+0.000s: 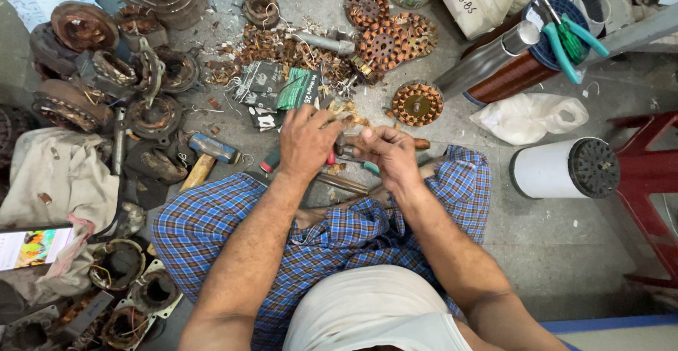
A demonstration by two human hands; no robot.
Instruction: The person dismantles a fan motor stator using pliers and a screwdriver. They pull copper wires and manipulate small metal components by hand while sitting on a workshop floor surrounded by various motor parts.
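Note:
My left hand [305, 141] and my right hand [387, 155] meet over my lap, just above the blue checked cloth [339, 241]. Between them is a small metal part [346, 147] with a red-handled tool; both hands grip it, and my fingers hide most of it. A round copper-wound stator [417, 104] lies on the concrete floor just beyond my right hand. Copper wire scraps and paper bits [282, 47] are strewn beyond my left hand.
Rusty motor housings [85, 61] pile up at the left, with a hammer [208, 155] beside my knee. More stators [385, 30], a copper wire spool [512, 75], green pliers [568, 37], a white bag [530, 116], a white cylinder [565, 169] and a red stool [646, 181] stand at the right.

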